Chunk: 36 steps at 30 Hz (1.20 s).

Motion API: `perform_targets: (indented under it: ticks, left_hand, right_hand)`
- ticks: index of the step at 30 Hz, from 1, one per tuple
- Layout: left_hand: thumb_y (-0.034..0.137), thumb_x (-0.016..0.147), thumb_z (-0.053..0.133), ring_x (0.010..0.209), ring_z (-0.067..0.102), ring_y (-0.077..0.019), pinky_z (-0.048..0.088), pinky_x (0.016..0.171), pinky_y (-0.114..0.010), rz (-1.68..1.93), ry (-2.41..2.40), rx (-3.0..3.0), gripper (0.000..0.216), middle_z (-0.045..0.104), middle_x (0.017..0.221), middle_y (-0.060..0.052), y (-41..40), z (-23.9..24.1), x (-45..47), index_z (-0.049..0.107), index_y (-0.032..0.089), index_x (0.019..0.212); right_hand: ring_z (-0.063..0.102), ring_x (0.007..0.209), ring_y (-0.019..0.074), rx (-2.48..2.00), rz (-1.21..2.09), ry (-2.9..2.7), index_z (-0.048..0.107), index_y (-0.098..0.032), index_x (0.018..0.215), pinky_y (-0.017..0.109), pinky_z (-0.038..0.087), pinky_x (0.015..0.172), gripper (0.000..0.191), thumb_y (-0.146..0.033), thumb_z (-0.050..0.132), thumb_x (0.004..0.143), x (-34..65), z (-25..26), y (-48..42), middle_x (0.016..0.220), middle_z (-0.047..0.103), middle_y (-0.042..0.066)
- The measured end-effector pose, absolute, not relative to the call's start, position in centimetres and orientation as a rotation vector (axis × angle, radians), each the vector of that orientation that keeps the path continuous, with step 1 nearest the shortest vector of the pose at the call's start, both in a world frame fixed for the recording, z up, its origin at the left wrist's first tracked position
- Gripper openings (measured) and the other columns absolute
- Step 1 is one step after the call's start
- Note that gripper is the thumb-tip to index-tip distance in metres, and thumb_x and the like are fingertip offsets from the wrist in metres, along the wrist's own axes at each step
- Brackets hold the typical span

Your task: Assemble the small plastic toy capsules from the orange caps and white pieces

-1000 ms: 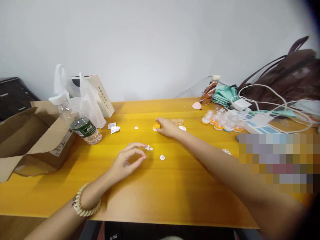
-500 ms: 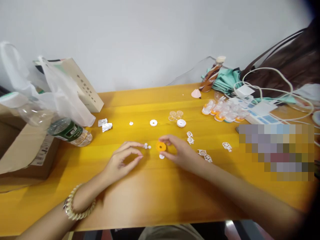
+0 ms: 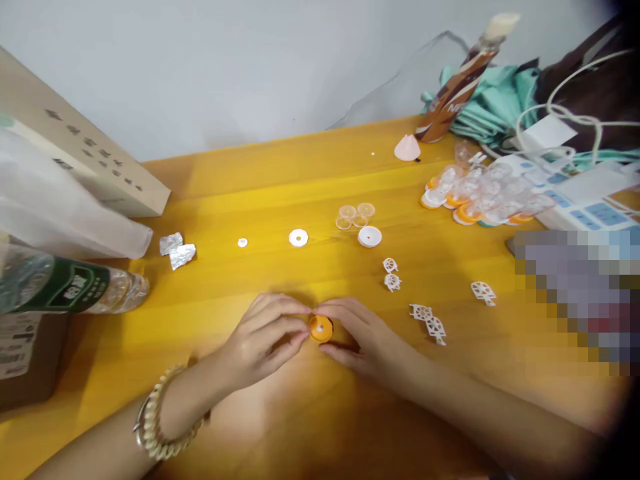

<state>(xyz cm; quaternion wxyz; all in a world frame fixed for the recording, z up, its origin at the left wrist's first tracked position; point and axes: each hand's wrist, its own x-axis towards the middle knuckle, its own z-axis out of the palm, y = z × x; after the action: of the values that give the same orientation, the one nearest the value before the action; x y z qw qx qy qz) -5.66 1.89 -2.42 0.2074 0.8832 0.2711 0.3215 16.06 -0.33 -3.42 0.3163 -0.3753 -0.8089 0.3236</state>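
Between my two hands is a small round orange plastic cup (image 3: 321, 329), with a small white spot at its centre. My left hand (image 3: 267, 333) pinches its left edge with the fingertips. On the other side, my right hand (image 3: 363, 333) curves its thumb and fingers around the right edge. The small white pieces that lay under the hands are hidden or inside the cup; I cannot tell which. Beyond the hands lie a white ring disc (image 3: 299, 238), a small white disc (image 3: 243, 243), a white round cap (image 3: 369, 237) and several clear round covers (image 3: 346, 222).
White openwork plastic pieces (image 3: 423, 312) lie right of my hands. Crumpled foil (image 3: 182, 256) and a green-labelled bottle (image 3: 75, 287) are on the left. Clear-and-orange assembled pieces (image 3: 493, 190), a pink cone (image 3: 407, 148), a brown bottle (image 3: 463, 87) and white cables (image 3: 575, 120) stand right.
My left hand has moved right to the orange cup, now gripped from both sides. The cup has turned, showing a hollow face with a white spot. The view has tilted down and come closer.
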Motion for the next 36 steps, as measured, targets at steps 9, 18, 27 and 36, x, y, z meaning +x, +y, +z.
perform_targets:
  ticks: [9,18,27,36]
  left_hand:
    - [0.014,0.077,0.065,0.1,0.059,-0.0162,0.045,0.087,-0.033,0.777,0.741,2.762,0.024,0.067,0.101,-0.005,1.4,-2.0,-5.1,0.061,0.015,0.101]
    - [0.009,0.086,0.053,0.104,0.055,-0.0152,0.041,0.09,-0.034,0.679,0.773,2.767,0.02,0.068,0.105,-0.002,1.2,-1.6,-4.5,0.064,0.014,0.102]
    - [0.016,0.092,0.042,0.109,0.055,-0.0165,0.045,0.092,-0.032,0.502,0.839,2.699,0.033,0.066,0.113,0.0,0.9,-1.4,-5.3,0.055,0.019,0.122]
    - [0.013,0.089,0.046,0.118,0.051,-0.0186,0.046,0.1,-0.032,0.471,0.723,2.717,0.04,0.056,0.127,-0.007,0.8,-2.8,-5.9,0.045,0.011,0.129]
  right_hand:
    - [0.059,0.094,0.0186,-0.999,0.938,-2.068,0.05,-0.019,0.108,0.034,0.051,0.083,0.027,-0.014,0.054,0.082,16.2,-3.2,-0.1,0.099,0.062,0.008]
    - [0.061,0.094,0.0201,-1.017,0.93,-2.022,0.047,-0.021,0.114,0.034,0.053,0.08,0.033,-0.013,0.051,0.083,16.1,-3.7,-0.3,0.099,0.065,0.007]
    - [0.063,0.095,0.0183,-1.026,0.962,-2.012,0.043,-0.026,0.119,0.032,0.054,0.083,0.044,-0.007,0.052,0.08,16.3,-4.0,-0.1,0.104,0.066,0.005]
    - [0.063,0.097,0.0178,-1.117,0.838,-2.039,0.048,-0.028,0.116,0.031,0.055,0.085,0.04,-0.01,0.054,0.081,17.2,-4.0,-0.2,0.11,0.065,0.005]
